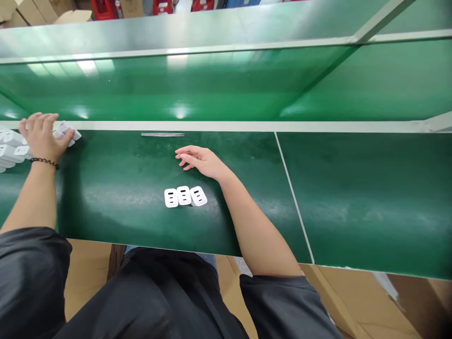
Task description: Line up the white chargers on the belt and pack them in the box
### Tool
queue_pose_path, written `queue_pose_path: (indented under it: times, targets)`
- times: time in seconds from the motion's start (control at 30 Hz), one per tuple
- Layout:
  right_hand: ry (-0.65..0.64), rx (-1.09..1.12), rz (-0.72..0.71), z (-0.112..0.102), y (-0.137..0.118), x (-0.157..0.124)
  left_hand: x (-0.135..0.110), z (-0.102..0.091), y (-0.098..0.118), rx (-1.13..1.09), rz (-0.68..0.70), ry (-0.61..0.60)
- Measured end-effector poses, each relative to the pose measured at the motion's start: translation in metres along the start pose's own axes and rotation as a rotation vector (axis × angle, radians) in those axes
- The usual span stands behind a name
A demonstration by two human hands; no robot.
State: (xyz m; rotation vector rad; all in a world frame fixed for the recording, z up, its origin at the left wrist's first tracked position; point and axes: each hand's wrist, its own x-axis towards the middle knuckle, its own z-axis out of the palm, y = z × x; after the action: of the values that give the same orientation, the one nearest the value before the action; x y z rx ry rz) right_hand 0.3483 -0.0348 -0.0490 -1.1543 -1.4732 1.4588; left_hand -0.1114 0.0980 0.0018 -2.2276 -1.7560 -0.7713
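Observation:
At the far left, my left hand [44, 136] reaches over white multi-port charger blocks with its fingers spread and its thumb bent across the front. Right beside that thumb are a few charger blocks [72, 134], partly covered by the hand. More charger blocks [11, 149] are heaped left of the wrist. My right hand [201, 161] hangs loosely over the middle of the table, fingers slightly curled and apart, holding nothing. Just below it, three charger blocks [184, 195] stand in a row with their port faces up; the rightmost is tilted a little.
Metal tweezers [162, 134] lie near the back edge of the green table [360, 197]. A pale rail [226, 126] runs along that edge, with a raised shelf [197, 33] beyond it. Cardboard [90, 273] shows below the front edge, and red crates [163, 6] stand far behind.

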Motion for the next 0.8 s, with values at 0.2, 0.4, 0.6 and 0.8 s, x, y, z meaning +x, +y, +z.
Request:
queue_pose_path:
  times: [0.2, 0.4, 0.6, 0.8]
  targets:
    - [-0.333, -0.034, -0.044, -0.026, -0.011, -0.011, -0.066, -0.025, 0.155, -0.359, 0.343, -0.146]
    - [-0.697, -0.036, 0.111, -0.045, -0.022, -0.026, -0.133, -0.013, 0.278, -0.679, 0.546, -0.593]
    - [-0.741, -0.045, 0.301, -0.029, -0.031, -0.029, -0.139, 0.014, 0.28, -0.721, 0.445, -0.6]
    - [-0.628, -0.076, 0.184, -0.026, -0.029, -0.027, -0.13, 0.021, 0.267, -0.722, 0.623, -0.371]
